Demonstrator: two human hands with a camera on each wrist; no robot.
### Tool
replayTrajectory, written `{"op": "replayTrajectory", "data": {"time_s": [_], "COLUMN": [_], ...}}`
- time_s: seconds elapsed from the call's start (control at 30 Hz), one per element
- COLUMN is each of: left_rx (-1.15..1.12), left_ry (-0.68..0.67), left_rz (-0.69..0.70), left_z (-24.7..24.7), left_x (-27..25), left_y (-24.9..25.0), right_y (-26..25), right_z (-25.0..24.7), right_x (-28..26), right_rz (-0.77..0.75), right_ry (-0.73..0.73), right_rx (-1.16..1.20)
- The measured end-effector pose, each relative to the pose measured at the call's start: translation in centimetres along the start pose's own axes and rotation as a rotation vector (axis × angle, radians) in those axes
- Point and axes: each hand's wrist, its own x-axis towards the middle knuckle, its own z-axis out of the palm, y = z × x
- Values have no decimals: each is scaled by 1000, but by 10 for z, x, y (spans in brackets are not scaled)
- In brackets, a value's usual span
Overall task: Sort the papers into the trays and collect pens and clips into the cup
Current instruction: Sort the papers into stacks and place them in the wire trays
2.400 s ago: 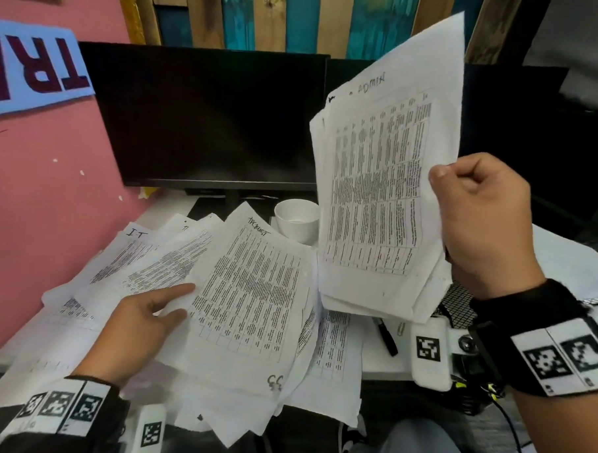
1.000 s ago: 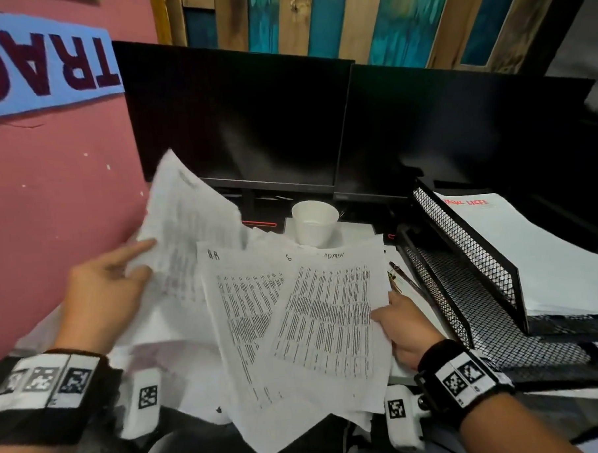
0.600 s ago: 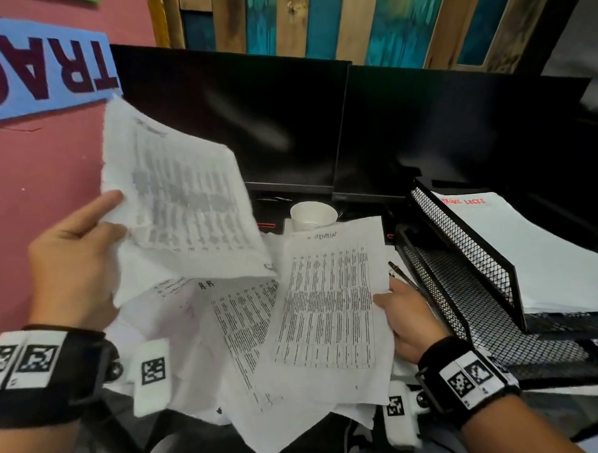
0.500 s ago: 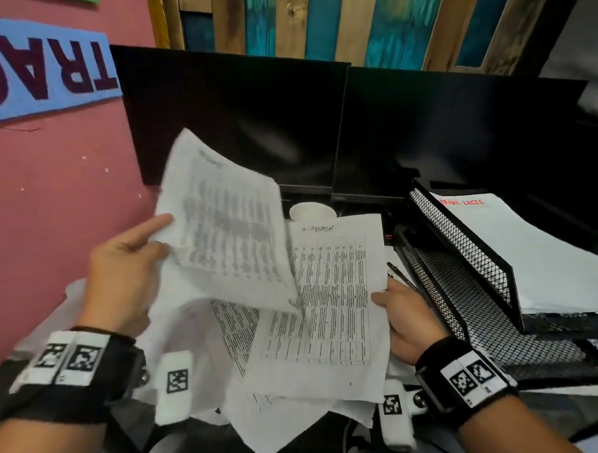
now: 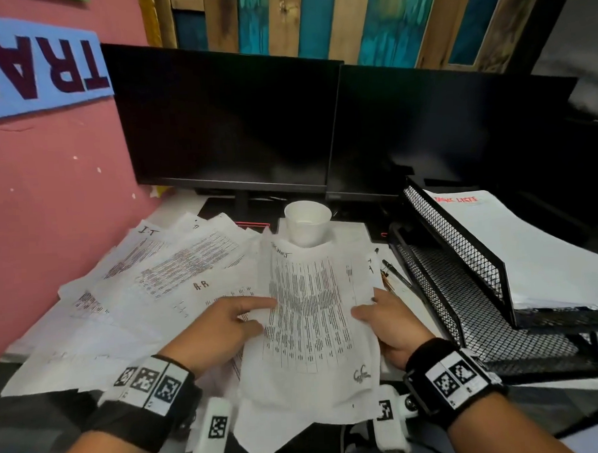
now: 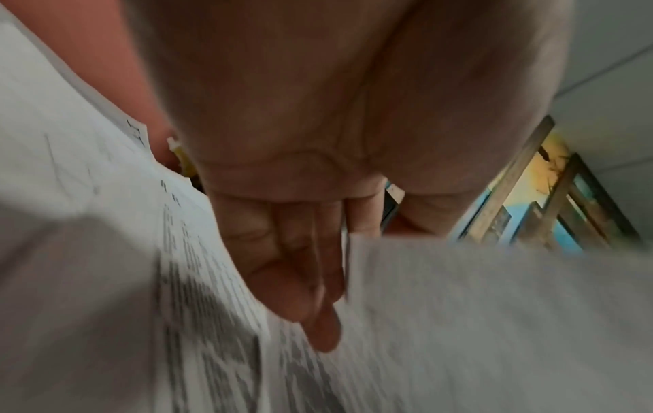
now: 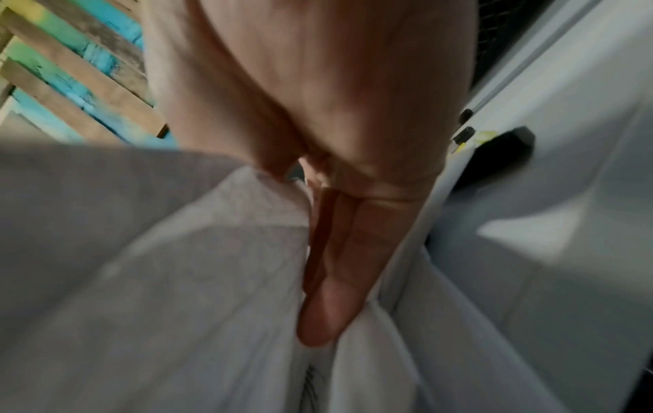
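A printed sheet [image 5: 308, 311] with a signature at its bottom lies tilted over the desk's front edge. My right hand [image 5: 380, 315] pinches its right edge, thumb on top and fingers underneath; the right wrist view shows those fingers [image 7: 335, 265] straight between sheets. My left hand [image 5: 265, 313] rests beside the sheet's left edge, its fingers [image 6: 300, 279] straight and touching paper. Loose printed papers [image 5: 156, 277] fan out on the left. The white cup [image 5: 307, 222] stands behind the sheet. Two pens [image 5: 397, 273] lie by the black mesh trays [image 5: 483, 321].
The upper mesh tray [image 5: 463, 250] holds a thick white paper stack [image 5: 531, 250]; the lower tray's mesh floor shows bare. Two dark monitors [image 5: 228, 126] stand close behind the cup. A pink wall [image 5: 50, 203] bounds the left side.
My left hand has laid its lifted sheet down onto the left pile and come to the middle sheet's left edge. The right hand still holds that sheet, now lower.
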Motion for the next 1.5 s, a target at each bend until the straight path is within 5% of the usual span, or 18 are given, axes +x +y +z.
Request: {"op": "replayTrajectory", "data": {"time_s": [0.33,0.57,0.67,0.83,1.07,1.27,1.5], "left_rx": [95,-419,-437,-161,91,-200,-53], "left_ry": [387,436,346,136,573,755,437], "left_rz": [-145,-146,-81,-97,72,226,145], "left_z": [-57,-45,-36,-19,-68,-115,-83], "left_x": [-16,-13,-10,-7,-24,-52,-17], "left_y": [-29,-21,-19,-29,-9,22,-1], "right_y": [6,11,12,13,1,-8,-15], "right_z": [-7,-1,0,-4,-28,-36,-20], "right_x": [3,10,8,8,5,4,-4], "right_rz": [-14,12,43,50,78,113,115], "right_ry": [-65,50,90,83,81,73,40], "right_rx": [-68,-201,-169,-135,-90,-42,36]}}
